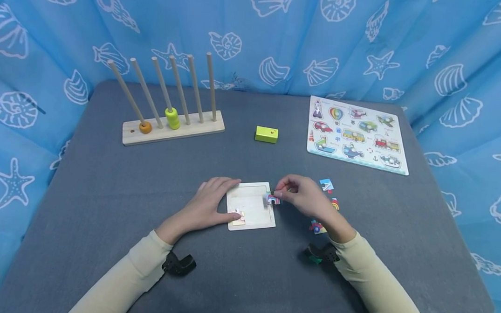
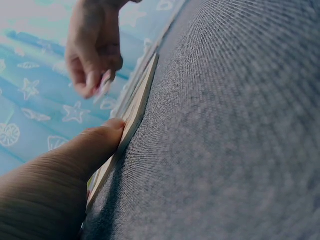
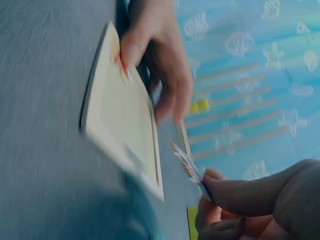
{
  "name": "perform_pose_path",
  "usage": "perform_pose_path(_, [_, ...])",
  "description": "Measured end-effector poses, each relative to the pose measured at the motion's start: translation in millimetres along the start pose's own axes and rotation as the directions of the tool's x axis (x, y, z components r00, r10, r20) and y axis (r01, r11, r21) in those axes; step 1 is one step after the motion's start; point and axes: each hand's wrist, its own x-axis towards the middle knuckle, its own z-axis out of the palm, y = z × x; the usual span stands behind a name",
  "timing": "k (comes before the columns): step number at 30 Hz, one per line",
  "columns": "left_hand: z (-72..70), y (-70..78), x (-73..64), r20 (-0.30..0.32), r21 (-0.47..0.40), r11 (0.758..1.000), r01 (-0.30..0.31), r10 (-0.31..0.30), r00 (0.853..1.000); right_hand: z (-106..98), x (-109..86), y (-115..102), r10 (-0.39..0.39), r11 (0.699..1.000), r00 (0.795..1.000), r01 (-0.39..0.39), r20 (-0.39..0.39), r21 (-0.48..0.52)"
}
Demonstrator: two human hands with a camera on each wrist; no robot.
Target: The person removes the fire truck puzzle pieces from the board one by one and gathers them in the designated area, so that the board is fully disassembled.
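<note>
A square pale wooden puzzle tray (image 1: 252, 196) lies on the table with a puzzle piece (image 1: 239, 220) in its lower left corner. My left hand (image 1: 206, 205) rests at the tray's left side, fingers spread toward the top edge. Its thumb (image 3: 132, 52) presses on that corner piece. Between thumb and fingertips, my right hand (image 1: 304, 196) pinches a colourful puzzle piece (image 1: 272, 199), tilted above the tray's right edge in the right wrist view. Several loose pieces lie near the right forearm: a blue-and-white one (image 1: 326, 185), a rainbow-patterned one (image 1: 334, 203) and one with a wheel (image 1: 318, 227).
Behind the tray stands a wooden peg rack (image 1: 173, 129) with orange and green beads. A yellow-green block (image 1: 266, 134) lies to its right. Farther right is a vehicle puzzle board (image 1: 356, 135). A blue shell-patterned curtain (image 1: 245, 35) surrounds the grey-covered table (image 1: 109, 195).
</note>
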Motion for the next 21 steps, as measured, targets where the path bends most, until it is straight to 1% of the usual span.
perform_pose_path(5, [-0.1, 0.1, -0.2, 0.001, -0.008, 1.000, -0.002, 0.002, 1.000, -19, -11.4, 24, 0.040, 0.999, 0.999, -0.040, 0.021, -0.009])
perform_pose_path(10, [-0.8, 0.1, -0.5, 0.002, -0.013, 1.000, -0.001, 0.001, 1.000, -25, -15.6, 39, 0.053, 0.999, 0.998, -0.053, 0.041, -0.010])
perform_pose_path(13, [-0.6, -0.4, -0.4, 0.001, -0.011, 1.000, -0.003, 0.003, 1.000, -23, -16.1, 43, 0.051, 0.998, 0.998, -0.050, 0.033, -0.041])
perform_pose_path(17, [0.1, -0.8, -0.2, 0.003, -0.008, 1.000, -0.007, 0.007, 1.000, -21, -17.4, 44, 0.038, 0.994, 0.999, -0.038, -0.002, -0.100])
perform_pose_path(21, [0.0, -0.7, -0.2, 0.006, -0.008, 1.000, -0.004, 0.004, 1.000, -21, -20.0, 44, -0.004, 0.985, 1.000, 0.000, -0.023, -0.174])
